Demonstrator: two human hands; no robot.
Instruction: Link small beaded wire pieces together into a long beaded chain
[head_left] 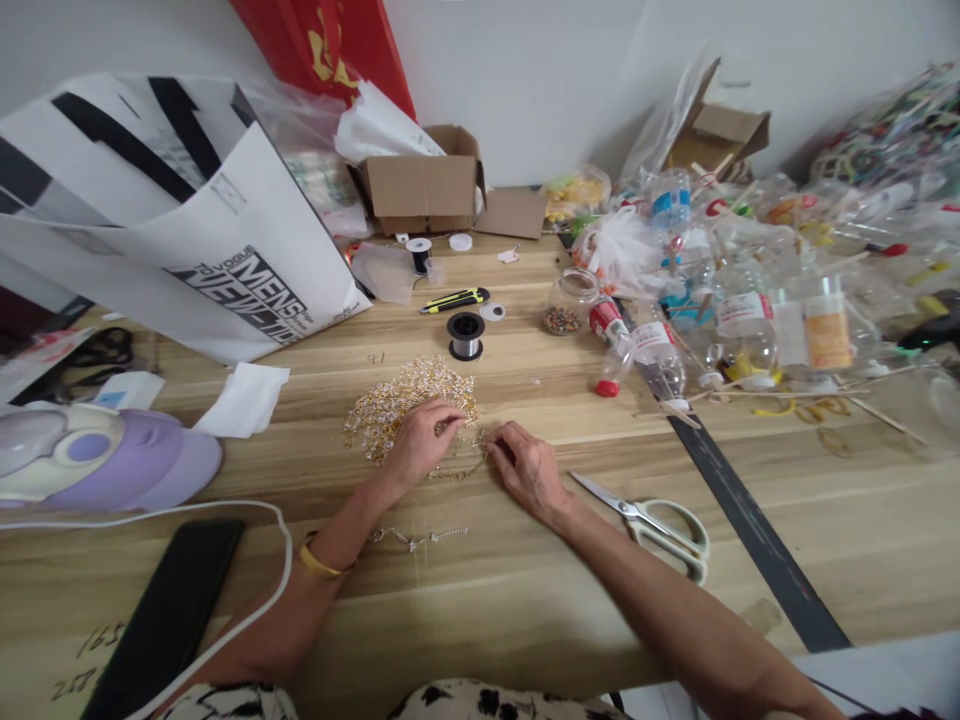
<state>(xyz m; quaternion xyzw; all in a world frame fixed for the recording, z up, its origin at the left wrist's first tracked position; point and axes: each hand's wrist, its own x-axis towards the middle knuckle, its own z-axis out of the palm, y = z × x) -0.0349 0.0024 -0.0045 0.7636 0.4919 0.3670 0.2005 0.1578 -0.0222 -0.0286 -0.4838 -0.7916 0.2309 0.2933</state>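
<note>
A heap of small gold and clear beaded jewellery pieces lies on the wooden table. My left hand is over the heap's lower right edge, its thumb and fingers pinched; what is between them is too small to make out. Just to the right, my right hand has its fingers closed at the end of a thin gold chain, which runs on the tabletop between both hands. Closer to me lies a silvery chain bracelet, apart from both hands. Scissors with pale handles rest right of my right hand.
Beyond the heap stand a wire spool, a yellow-black box cutter and a bead jar. Plastic bottles crowd the right. A white paper bag, purple device and black phone occupy the left.
</note>
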